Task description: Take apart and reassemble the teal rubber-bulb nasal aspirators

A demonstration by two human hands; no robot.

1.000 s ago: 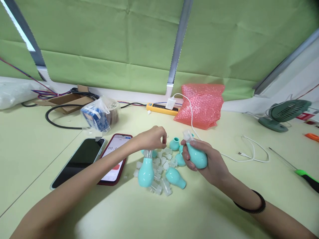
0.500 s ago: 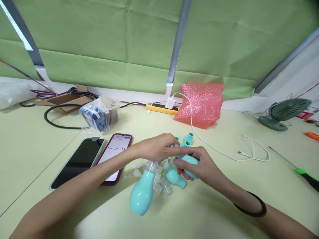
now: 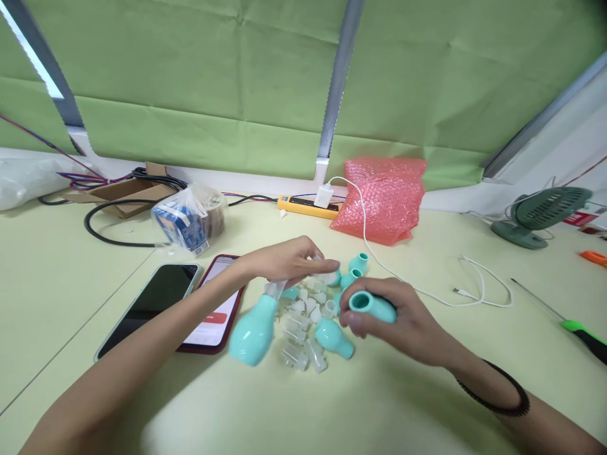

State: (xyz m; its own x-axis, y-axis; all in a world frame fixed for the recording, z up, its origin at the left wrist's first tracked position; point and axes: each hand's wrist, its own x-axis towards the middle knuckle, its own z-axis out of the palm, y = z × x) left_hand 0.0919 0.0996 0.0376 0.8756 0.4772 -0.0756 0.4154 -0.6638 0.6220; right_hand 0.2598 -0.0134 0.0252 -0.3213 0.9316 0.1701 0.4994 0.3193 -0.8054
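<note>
My left hand (image 3: pixel 287 260) is closed over the clear neck of a teal squeeze bulb (image 3: pixel 253 332), which hangs tilted below the palm. Near its fingertips shows a translucent plastic piece (image 3: pixel 326 276), partly covered. A second teal rubber bulb (image 3: pixel 382 309) is in my right hand (image 3: pixel 408 322), its round open mouth facing left. Between and below the hands lie clear plastic tubes (image 3: pixel 315 355), small white translucent cone-shaped pieces (image 3: pixel 310 306) and a loose teal bulb (image 3: pixel 334 337) on its side. More teal bulbs (image 3: pixel 359 262) lie behind, mouths upward.
Two phones, one dark-screened (image 3: pixel 152 303) and one red-cased (image 3: pixel 220 316), lie left, under my left forearm's line. Farther back are a bagged blue box (image 3: pixel 183 221), a yellow power strip (image 3: pixel 303 206) and pink bubble wrap (image 3: pixel 384 199). Rightward are a white cable (image 3: pixel 484 291), screwdriver (image 3: pixel 576 327) and fan (image 3: pixel 545 212).
My hands have moved apart: the left up and left with its bulb, the right slightly right. The right-hand bulb has turned, showing its open mouth. More loose pieces are uncovered.
</note>
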